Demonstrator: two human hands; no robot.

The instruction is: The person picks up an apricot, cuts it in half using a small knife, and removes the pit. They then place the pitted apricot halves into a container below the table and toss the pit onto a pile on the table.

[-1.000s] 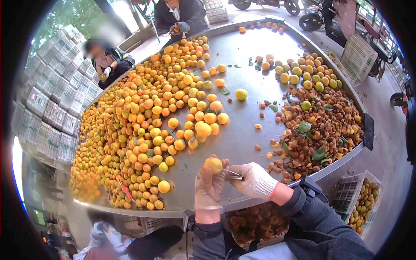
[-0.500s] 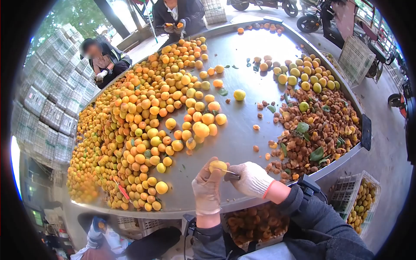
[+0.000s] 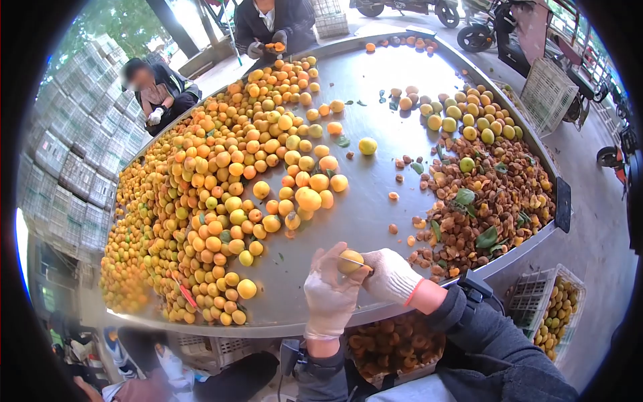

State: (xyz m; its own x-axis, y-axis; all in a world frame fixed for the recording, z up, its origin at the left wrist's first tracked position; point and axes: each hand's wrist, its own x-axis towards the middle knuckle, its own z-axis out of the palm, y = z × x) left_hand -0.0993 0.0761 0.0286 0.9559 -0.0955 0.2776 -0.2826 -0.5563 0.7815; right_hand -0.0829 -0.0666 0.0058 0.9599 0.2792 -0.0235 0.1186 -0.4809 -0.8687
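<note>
In my left hand [image 3: 331, 295], gloved in white, a yellow-orange fruit [image 3: 350, 261] is gripped between thumb and fingers. My right hand [image 3: 391, 277], in a white knit glove with a red cuff edge, is closed on a small knife [image 3: 356, 262] whose thin blade lies against the fruit. Both hands are close together above the near edge of the metal table [image 3: 288, 295]. A large heap of orange and yellow fruits [image 3: 221, 167] lies to their left. Brown pits and scraps with green leaves [image 3: 492, 194] form a pile to their right.
Greener fruits [image 3: 479, 114] sit behind the scraps. A crate of halved fruits [image 3: 396, 345] stands below the table edge, another fruit-filled crate [image 3: 546, 308] at right. Co-workers [image 3: 274, 30] are at the far side, left and lower left. A red-handled tool [image 3: 185, 293] lies among the fruits.
The fruit has turned in my left hand, and the blade now lies across it. Both hands have shifted slightly right. The far co-worker's hands have moved apart, showing orange fruit pieces.
</note>
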